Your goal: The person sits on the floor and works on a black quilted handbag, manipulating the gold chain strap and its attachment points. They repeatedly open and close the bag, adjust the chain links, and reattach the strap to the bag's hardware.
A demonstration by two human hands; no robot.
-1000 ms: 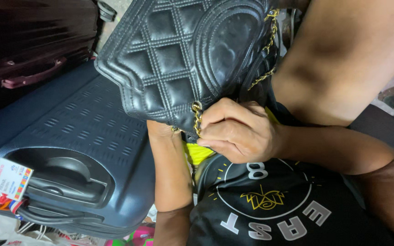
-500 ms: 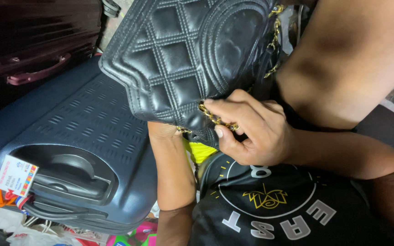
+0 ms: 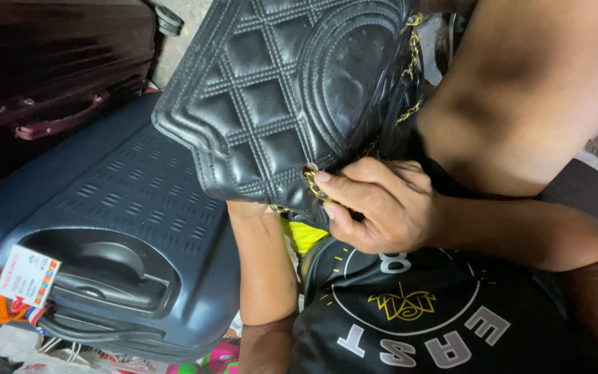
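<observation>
A black quilted handbag [image 3: 278, 104] with a gold chain [image 3: 410, 76] is held up in the middle of the view. My right hand [image 3: 382, 208] is at the bag's lower edge, thumb and fingers pinching the gold chain links [image 3: 313, 183] there. My left forearm [image 3: 264, 270] rises from below and disappears under the bag. The left hand itself is hidden behind the bag, so its grip cannot be seen.
A dark blue hard-shell suitcase [image 3: 105, 228] with a recessed handle and a paper tag [image 3: 28, 275] lies at the left. A dark maroon suitcase [image 3: 50, 76] stands behind it. A black printed shirt [image 3: 423, 312] is below my hands. A bare limb [image 3: 520, 90] fills the upper right.
My right hand has slid a little to the right along the bag's lower edge and opened from a closed fist to a pinch on the chain. The bag has shifted slightly.
</observation>
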